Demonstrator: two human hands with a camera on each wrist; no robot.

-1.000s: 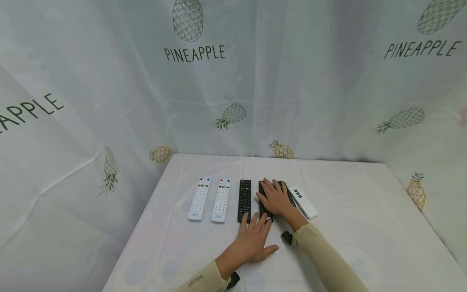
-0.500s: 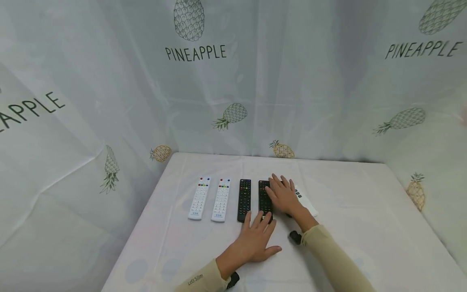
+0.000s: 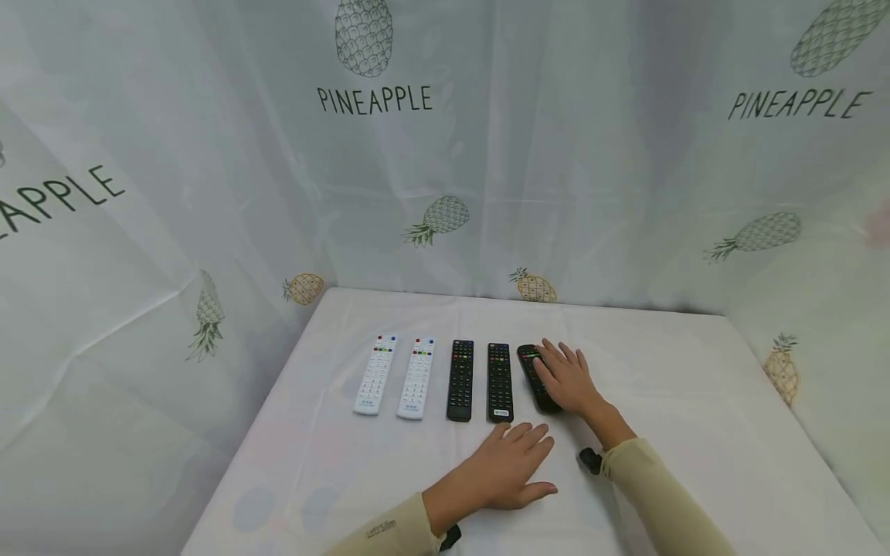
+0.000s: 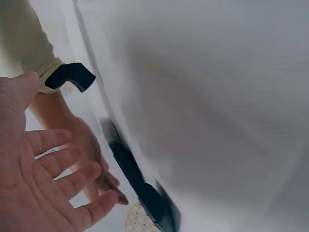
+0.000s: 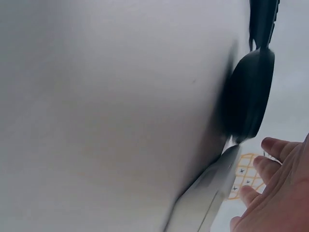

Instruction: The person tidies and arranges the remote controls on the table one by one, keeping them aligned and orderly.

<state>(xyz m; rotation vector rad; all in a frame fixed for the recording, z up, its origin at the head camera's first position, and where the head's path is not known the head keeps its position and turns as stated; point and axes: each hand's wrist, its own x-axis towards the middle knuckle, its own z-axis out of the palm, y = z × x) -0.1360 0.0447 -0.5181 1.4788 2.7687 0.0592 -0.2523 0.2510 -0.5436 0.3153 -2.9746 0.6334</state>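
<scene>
Five fingers spread, my left hand (image 3: 507, 467) hovers just in front of the black remote controls; its palm (image 4: 34, 188) shows bare in the left wrist view. My right hand (image 3: 568, 380) is over the right end of the row, fingers extended, partly covering the rightmost black remote control (image 3: 535, 378). Beside that remote, a white remote control (image 5: 207, 193) appears under the right hand in the right wrist view; the hand hides it in the head view. Whether the right fingers touch either one, I cannot tell. Two more black remotes lie to the left, one of them a labelled remote (image 3: 500, 382).
Left of these, two white button remotes (image 3: 375, 374) lie side by side. Everything rests on a white-clothed table (image 3: 695, 432). A pineapple-print curtain (image 3: 591, 154) rises behind the table's back edge. Small dark wrist devices (image 3: 589, 461) stick out at both cuffs.
My right hand has moved right, off the labelled black remote and across the rightmost one. The left hand has drawn back and right, away from the remotes' near ends.
</scene>
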